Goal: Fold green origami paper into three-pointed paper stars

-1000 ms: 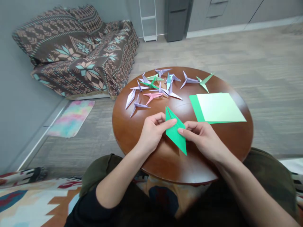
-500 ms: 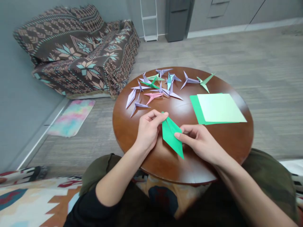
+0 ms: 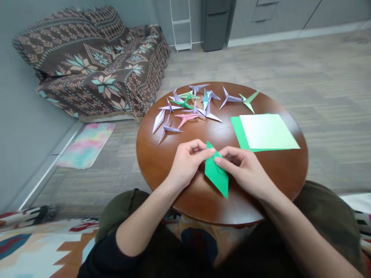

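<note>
A green folded origami paper (image 3: 216, 178), long and diamond-shaped, is held tilted above the round table, its lower point toward me. My left hand (image 3: 189, 158) pinches its upper left part, the thumb lying across the front. From the right, my right hand (image 3: 242, 166) grips its upper right edge with the thumb on top and the fingers behind, partly hidden. The two thumb tips are close together near the upper end. Beyond my hands lie several folded paper cranes, among them a pink crane (image 3: 187, 118) and a purple crane (image 3: 169, 129).
On the right of the brown round table (image 3: 185, 204) lies a stack of square paper (image 3: 268, 131), pale green over darker green. A light green crane (image 3: 249, 101) sits near the far edge. A patterned sofa (image 3: 95, 69) stands at the back left, near a pastel mat (image 3: 86, 144).
My left hand has shifted right and slightly down along the green paper, closer to my right hand. The right thumb has moved up toward the paper's upper end.
</note>
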A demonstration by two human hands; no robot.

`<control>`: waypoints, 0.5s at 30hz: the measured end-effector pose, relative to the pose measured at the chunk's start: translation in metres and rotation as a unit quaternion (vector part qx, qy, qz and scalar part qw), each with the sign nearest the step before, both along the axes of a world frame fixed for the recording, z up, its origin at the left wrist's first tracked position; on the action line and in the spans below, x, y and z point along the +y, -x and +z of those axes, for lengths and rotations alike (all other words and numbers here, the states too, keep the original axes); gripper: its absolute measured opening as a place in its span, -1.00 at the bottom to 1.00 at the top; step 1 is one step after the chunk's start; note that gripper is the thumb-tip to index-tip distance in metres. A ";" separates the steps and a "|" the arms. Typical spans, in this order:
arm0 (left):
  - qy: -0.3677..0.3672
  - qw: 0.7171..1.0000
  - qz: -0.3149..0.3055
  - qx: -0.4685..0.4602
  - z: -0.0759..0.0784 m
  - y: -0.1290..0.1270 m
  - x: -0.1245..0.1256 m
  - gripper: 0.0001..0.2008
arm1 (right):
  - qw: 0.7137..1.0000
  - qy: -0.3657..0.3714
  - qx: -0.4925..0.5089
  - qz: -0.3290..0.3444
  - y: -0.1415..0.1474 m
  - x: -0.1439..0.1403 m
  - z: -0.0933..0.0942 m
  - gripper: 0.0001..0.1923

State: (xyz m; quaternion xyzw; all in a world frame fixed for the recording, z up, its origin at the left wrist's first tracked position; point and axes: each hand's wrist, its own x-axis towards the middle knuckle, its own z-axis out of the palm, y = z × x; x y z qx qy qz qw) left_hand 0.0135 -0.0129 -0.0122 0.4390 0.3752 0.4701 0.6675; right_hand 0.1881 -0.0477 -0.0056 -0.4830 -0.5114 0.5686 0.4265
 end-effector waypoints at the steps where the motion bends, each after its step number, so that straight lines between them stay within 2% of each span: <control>1: 0.005 1.000 -0.001 -0.001 0.000 -0.001 -0.001 -0.69 | 1.000 -0.005 -0.001 0.003 0.000 0.000 0.000 -0.67; 6: 0.019 1.000 0.015 -0.005 0.003 0.001 0.003 -0.68 | 1.000 -0.008 -0.009 0.019 0.000 -0.001 0.000 -0.64; 11: 0.007 0.994 0.102 -0.031 0.010 0.010 0.013 -0.66 | 0.999 0.018 -0.004 0.041 0.001 -0.002 -0.002 -0.61; 13: 0.006 0.997 0.073 -0.021 0.011 0.011 0.013 -0.68 | 1.000 0.017 0.001 0.026 0.000 -0.002 -0.003 -0.64; 15: -0.001 1.000 0.007 0.015 0.011 0.010 0.009 -0.69 | 1.000 0.010 0.004 0.009 -0.001 0.000 -0.003 -0.67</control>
